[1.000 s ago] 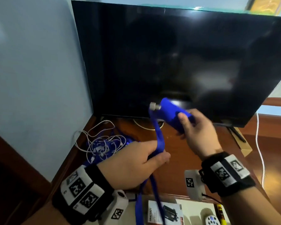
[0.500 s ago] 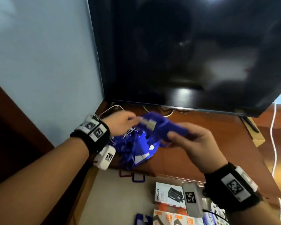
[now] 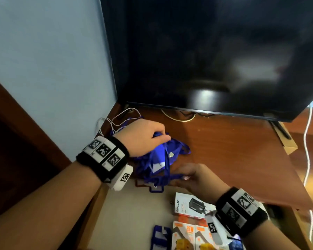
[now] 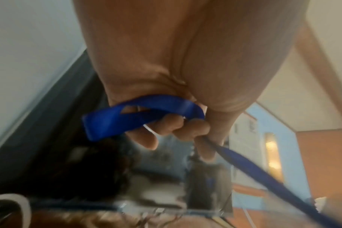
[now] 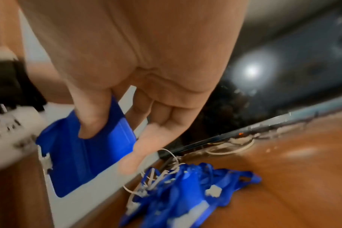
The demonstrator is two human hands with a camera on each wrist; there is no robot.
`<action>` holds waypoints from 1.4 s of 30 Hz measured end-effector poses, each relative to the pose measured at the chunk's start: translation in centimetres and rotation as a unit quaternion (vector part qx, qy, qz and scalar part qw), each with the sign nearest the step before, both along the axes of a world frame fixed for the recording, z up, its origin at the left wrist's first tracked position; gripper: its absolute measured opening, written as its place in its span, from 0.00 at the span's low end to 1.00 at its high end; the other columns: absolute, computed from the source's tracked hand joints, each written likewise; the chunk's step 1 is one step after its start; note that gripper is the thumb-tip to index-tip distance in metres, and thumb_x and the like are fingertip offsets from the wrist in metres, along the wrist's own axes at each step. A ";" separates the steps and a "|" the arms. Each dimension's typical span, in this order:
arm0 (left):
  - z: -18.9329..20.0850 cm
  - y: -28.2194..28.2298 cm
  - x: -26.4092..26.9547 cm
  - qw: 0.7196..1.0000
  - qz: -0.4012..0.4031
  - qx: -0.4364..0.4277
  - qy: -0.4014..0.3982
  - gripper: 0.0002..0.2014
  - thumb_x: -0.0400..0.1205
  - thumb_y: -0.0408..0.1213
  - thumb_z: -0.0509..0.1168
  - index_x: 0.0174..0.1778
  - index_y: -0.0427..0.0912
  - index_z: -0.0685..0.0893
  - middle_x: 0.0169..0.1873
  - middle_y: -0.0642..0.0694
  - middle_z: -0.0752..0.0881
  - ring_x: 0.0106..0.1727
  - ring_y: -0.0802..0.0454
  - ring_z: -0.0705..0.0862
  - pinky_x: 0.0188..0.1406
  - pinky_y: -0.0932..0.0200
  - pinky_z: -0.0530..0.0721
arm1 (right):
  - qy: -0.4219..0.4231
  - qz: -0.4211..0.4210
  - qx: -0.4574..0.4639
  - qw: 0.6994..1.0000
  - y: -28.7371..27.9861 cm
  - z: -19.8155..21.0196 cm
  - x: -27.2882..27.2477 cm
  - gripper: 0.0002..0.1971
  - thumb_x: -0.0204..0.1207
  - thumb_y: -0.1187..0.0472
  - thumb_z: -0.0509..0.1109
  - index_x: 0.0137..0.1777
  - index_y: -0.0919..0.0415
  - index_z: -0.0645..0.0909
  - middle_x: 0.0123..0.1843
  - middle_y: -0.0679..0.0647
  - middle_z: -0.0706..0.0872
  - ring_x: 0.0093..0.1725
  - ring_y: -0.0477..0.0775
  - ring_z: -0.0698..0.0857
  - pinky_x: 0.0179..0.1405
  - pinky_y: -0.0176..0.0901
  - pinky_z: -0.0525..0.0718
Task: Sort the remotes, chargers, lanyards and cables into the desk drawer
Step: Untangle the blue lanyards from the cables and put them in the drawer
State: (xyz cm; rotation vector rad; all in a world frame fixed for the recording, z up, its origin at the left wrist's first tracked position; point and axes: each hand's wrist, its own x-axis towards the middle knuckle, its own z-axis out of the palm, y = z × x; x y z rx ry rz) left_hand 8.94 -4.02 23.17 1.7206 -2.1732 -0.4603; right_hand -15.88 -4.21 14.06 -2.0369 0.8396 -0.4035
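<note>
Since half a second before, both hands had come down: the right hand (image 3: 193, 177) had left the space in front of the TV and now was low at the front edge of the desk, and the left hand (image 3: 143, 136) sat on top of the lanyard pile.

The left hand was closed, its fingers (image 4: 178, 128) curled around one blue strap (image 4: 142, 114) of the lanyards (image 3: 161, 159). In the left wrist view this strap made a loop over the fingers, and one end ran away down to the right.

The right hand was mostly open, with fingers (image 5: 142, 146) nearly straight. In the right wrist view its thumb pressed on a folded blue piece (image 5: 84, 154); whether this counted as a real grip, I could not tell, because the picture was blurred.

The lanyards lay in a loose heap on the desk (image 3: 233, 159), near its left front corner, touching a tangle of white cables (image 3: 119, 118) behind them. Below the desk edge the drawer (image 3: 130, 217) stood open. Inside it were charger boxes (image 3: 190, 206) in white and orange at the right, and another blue item (image 3: 161, 239) near the front.

A dark TV (image 3: 215, 55) stood at the back of the desk, beside the blue wall (image 3: 49, 60).
</note>
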 end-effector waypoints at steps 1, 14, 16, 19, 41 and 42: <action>-1.0 -0.6 0.8 1.000 0.019 0.024 -0.003 0.15 0.85 0.57 0.68 0.36 0.56 0.83 0.27 0.52 0.82 0.31 0.62 0.80 0.36 0.55 0.75 | -0.072 -0.024 0.061 0.995 0.4 0.5 0.5 0.06 0.76 0.62 0.81 0.48 0.50 0.94 0.43 0.47 0.92 0.40 0.43 0.87 0.43 0.38 0.84; -9.5 6.5 -2.3 0.977 0.037 0.081 0.195 0.13 0.86 0.54 0.66 0.44 0.51 0.89 0.38 0.54 0.86 0.44 0.62 0.83 0.51 0.56 0.82 | -0.095 -0.276 0.031 0.956 0.2 -3.8 0.5 0.01 0.79 0.54 0.78 0.49 0.46 0.90 0.35 0.50 0.92 0.34 0.56 0.90 0.39 0.59 0.90; -9.9 6.1 -1.8 0.992 0.049 0.022 0.112 0.15 0.83 0.59 0.67 0.44 0.52 0.90 0.43 0.57 0.83 0.51 0.57 0.79 0.58 0.56 0.78 | -0.034 -0.232 0.051 0.971 0.8 -4.8 0.7 0.03 0.76 0.51 0.80 0.43 0.43 0.88 0.32 0.46 0.89 0.31 0.50 0.85 0.36 0.50 0.87; -10.7 5.1 -0.5 0.991 0.091 0.004 0.098 0.14 0.80 0.57 0.74 0.44 0.50 0.92 0.51 0.56 0.83 0.58 0.55 0.78 0.65 0.59 0.74 | -0.006 -0.182 0.091 0.979 2.3 -5.5 1.5 0.08 0.74 0.56 0.82 0.42 0.44 0.85 0.33 0.47 0.88 0.32 0.42 0.79 0.37 0.45 0.80; -23.9 7.8 -0.7 0.916 0.140 0.349 0.143 0.05 0.84 0.45 0.74 0.47 0.50 0.87 0.37 0.56 0.85 0.38 0.58 0.83 0.37 0.69 0.77 | 0.212 -0.106 0.075 0.969 5.0 -10.1 1.8 0.19 0.81 0.41 0.71 0.66 0.50 0.85 0.54 0.44 0.90 0.52 0.45 0.86 0.52 0.37 0.80; -24.8 8.0 -0.7 0.919 0.117 0.364 0.102 0.05 0.84 0.46 0.74 0.50 0.50 0.87 0.42 0.56 0.85 0.44 0.57 0.84 0.43 0.66 0.78 | 0.209 -0.110 0.069 0.969 4.8 -10.2 1.7 0.18 0.81 0.43 0.71 0.66 0.51 0.85 0.55 0.45 0.90 0.53 0.46 0.87 0.55 0.39 0.83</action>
